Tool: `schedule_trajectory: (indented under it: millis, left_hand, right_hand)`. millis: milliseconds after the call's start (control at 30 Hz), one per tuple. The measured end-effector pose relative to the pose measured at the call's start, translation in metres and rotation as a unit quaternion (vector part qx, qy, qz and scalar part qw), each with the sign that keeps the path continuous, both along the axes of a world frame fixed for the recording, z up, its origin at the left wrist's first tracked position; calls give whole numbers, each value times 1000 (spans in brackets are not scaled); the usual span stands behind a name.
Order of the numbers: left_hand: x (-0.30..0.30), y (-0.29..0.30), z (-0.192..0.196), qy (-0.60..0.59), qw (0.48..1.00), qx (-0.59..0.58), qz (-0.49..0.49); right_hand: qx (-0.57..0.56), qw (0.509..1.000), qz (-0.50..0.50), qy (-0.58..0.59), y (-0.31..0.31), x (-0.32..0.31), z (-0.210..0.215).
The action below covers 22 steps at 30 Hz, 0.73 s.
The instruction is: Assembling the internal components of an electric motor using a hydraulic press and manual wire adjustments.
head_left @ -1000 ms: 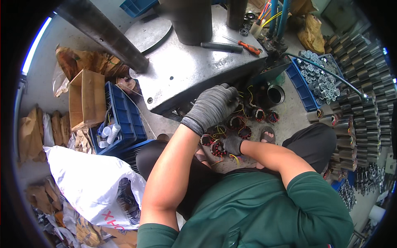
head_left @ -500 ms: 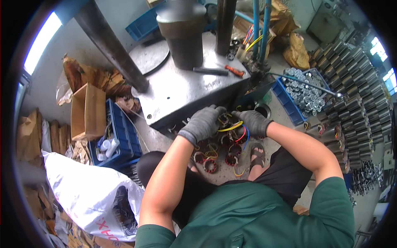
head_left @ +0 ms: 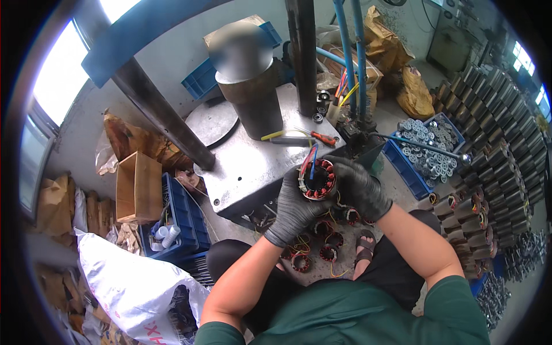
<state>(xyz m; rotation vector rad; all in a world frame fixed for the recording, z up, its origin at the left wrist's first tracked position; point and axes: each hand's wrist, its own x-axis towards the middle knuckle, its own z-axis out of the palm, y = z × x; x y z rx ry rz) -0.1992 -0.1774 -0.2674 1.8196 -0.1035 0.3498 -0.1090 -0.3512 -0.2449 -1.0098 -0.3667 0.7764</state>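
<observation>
In front of the press table I hold a ring-shaped motor stator (head_left: 330, 187) with red windings and a dark hollow middle. Red, blue and pale wires rise from its rim. My left hand (head_left: 294, 214), in a grey glove, grips it from the left and below. The gloved right hand (head_left: 363, 188) closes round its right side, with the fingertips partly hidden. Below, between my feet, several more wound stators (head_left: 300, 263) lie on the floor with loose yellow wires.
A metal press table (head_left: 253, 178) bears a thick steel cylinder (head_left: 253, 106), a dark bar and an orange-handled tool (head_left: 324, 138). Blue crate (head_left: 405, 169) of metal parts and stacked steel tubes (head_left: 500, 155) stand right. Left are a cardboard box (head_left: 138, 187) and white sack (head_left: 126, 282).
My hands have come up from the wires among the floor stators, and a stator is now raised between them, facing me. The view has tilted up slightly.
</observation>
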Motion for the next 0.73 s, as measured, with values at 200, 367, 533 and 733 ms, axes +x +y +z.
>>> schedule_trajectory:
  millis: [200,367,533,733]
  left_hand:
    - [8,-5,-38,24,993,-106,39]
    - [7,-8,-7,-38,970,-239,32]
    - [11,6,-8,-47,980,-188,54]
    - [11,14,-10,-57,995,-84,-11]
  right_hand:
    - [106,985,2,140,27,-28,10]
    - [69,989,-23,126,8,-11,4]
    - [100,990,-10,97,9,-7,-3]
    - [48,981,1,186,0,-8,-2]
